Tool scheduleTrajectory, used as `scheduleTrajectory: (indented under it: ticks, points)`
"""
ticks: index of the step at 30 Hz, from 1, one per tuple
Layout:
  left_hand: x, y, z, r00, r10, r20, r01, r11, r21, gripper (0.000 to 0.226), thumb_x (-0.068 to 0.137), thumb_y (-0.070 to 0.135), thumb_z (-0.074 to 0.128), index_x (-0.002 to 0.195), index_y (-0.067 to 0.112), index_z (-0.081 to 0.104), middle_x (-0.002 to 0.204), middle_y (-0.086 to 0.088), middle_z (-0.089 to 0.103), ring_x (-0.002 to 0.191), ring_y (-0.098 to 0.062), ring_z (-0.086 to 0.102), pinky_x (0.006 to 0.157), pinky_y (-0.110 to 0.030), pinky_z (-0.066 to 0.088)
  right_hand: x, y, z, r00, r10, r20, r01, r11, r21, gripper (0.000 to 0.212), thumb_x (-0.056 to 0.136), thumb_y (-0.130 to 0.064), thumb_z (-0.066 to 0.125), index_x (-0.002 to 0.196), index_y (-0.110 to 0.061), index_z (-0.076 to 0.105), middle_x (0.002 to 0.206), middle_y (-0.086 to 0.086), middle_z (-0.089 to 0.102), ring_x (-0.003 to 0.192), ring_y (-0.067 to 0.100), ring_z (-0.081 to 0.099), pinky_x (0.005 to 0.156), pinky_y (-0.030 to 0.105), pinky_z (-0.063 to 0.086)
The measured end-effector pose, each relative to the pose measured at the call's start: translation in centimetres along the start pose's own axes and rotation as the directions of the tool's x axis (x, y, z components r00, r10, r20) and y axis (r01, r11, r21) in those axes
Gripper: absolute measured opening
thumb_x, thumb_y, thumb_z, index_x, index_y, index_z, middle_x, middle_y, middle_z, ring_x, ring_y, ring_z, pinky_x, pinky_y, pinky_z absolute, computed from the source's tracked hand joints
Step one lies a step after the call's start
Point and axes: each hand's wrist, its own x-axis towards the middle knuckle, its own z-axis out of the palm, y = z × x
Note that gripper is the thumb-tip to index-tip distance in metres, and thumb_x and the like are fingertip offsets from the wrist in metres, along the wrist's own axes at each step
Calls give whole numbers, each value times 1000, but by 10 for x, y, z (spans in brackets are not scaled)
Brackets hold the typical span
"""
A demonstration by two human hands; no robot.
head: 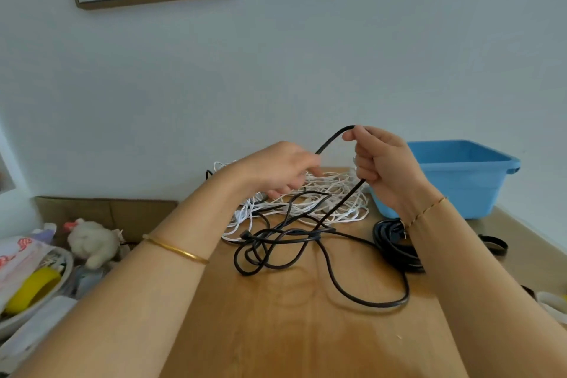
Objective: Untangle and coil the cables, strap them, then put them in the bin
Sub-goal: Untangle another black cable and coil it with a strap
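Black cable (294, 236): one loop raised above the table (291, 331), clenched in the right hand (383, 163), arching to the left hand (276, 169), whose grasp is blurred and unclear. The remainder lies tangled below both hands. White cable (343, 212): heaped beyond the left hand. Blue bin (460, 181): beyond the right hand.

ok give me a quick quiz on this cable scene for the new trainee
1. True or false: the right hand grips the black cable, lifting a loop of it.
2. Where does the white cable lie? A in the bin; B tangled on the table; C coiled and strapped.
3. Fill in: the blue bin stands on the person's ___ side.

Key: 1 true; 2 B; 3 right.
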Motion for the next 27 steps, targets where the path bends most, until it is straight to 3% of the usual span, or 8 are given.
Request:
scheduleTrajectory:
  ticks: [2,5,8,11,16,18,22,27]
  points:
    - [-2,-4,6,986,48,158,16,923,-385,40,102,29,32,115,6,62,49,7,26,38,-5,19,35,-20,15,4,11,-4,998,9,-57,-10,999,-30,24,99,-21,47,81,-11,62,49,-11,27,45,6,17,38,17,17]
    - [1,-10,13,951,222,215,25,639,-769,42,100,28,28,112,4,61,43,11,23,36,-2,14,31,-16,13,6,31,-6,996,25,-82,-35,992,-120,25,98,-25,49,79,-13,59,52,-9,28,44,6,19,37,17,19]
    - [10,-15,17,939,330,93,-7,289,-957,41,93,26,32,116,1,56,40,9,26,35,-5,13,30,-13,16,5,49,-7,994,87,-64,-97,978,-185,27,99,-28,46,81,-14,60,54,-7,27,43,5,21,37,17,20]
    - [21,-25,17,958,282,-43,-81,125,-989,41,98,26,31,119,0,54,45,7,33,34,-4,27,34,-13,25,6,57,-4,991,122,-48,-130,963,-238,28,100,-28,44,84,-14,62,54,-6,28,42,5,23,37,18,22]
    - [29,-32,19,965,227,-129,-154,93,-984,40,102,25,31,126,-1,50,51,5,38,39,-5,34,67,-29,59,9,58,6,992,75,-99,-97,967,-236,28,99,-25,42,79,-16,59,50,-8,30,41,5,24,39,21,22]
    - [32,-32,19,957,212,-200,-220,74,-973,35,102,25,33,121,1,50,55,5,43,40,-6,36,86,-42,57,6,62,10,994,109,-15,-109,955,-276,28,100,-25,39,84,-14,60,50,-8,30,41,6,25,38,23,25]
    - [39,-37,19,913,75,-400,-406,82,-910,21,99,24,41,108,9,53,65,3,62,44,-7,44,91,-50,52,1,65,19,947,234,218,-70,817,-572,26,99,-25,43,100,-6,61,55,-2,38,48,11,38,50,30,52]
    - [41,-52,17,771,-37,-636,-563,427,-708,30,103,21,39,131,12,43,77,0,72,52,-10,51,95,-50,45,-9,59,33,835,365,413,143,580,-802,21,99,-20,40,109,-14,57,67,-1,55,49,13,54,66,34,54]
